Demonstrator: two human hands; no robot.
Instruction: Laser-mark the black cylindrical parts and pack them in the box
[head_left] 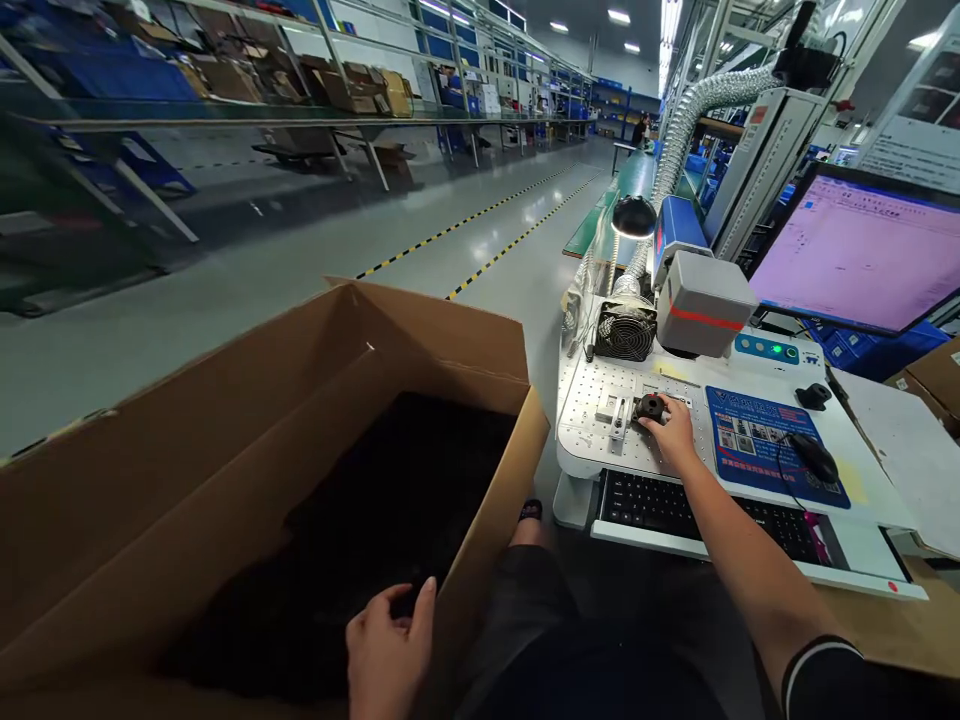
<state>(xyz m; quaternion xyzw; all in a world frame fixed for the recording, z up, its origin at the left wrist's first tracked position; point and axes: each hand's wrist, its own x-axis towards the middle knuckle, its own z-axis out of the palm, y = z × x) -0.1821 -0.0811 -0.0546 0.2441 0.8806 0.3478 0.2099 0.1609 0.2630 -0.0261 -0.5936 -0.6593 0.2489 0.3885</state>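
Your right hand [675, 432] has its fingers closed on a small black part [648, 408]. The part is on the white tabletop [579, 412], right beside a small metal holder [618, 420]; I can't tell if the two touch.

Your left hand [386, 650] is at the near side of the big cardboard box [247, 420], in front of a dark heap [375, 500]. Its fingers are bent, and I can't tell if they hold anything.

Behind the part is a black fan [626, 333]. A blue mat [765, 465] lies to the right, with a black mouse [814, 458] on it.
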